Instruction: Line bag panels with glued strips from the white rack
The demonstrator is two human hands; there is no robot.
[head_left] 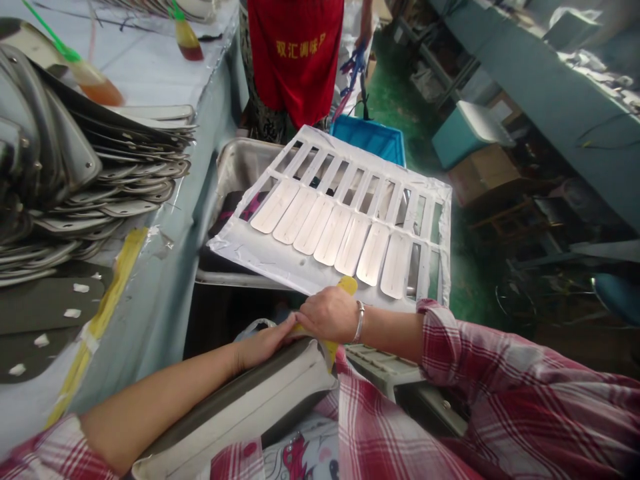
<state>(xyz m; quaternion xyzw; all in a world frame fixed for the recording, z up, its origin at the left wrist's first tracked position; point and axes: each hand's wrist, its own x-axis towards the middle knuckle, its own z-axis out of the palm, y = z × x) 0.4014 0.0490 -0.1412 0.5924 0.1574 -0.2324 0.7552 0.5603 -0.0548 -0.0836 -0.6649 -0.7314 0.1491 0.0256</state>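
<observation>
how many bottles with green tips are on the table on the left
2. One bottle is beside the big stack of flat pieces; the other bottle is farther back, left of the red apron. More could be hidden behind the stack.

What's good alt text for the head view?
The left hand and right hand meet at the end of a grey-and-white piece, the right gripping a yellow item. Beyond lies a slotted white panel bearing round-ended strips; sheets are stacked left, a red-aproned person stands ahead.
</observation>
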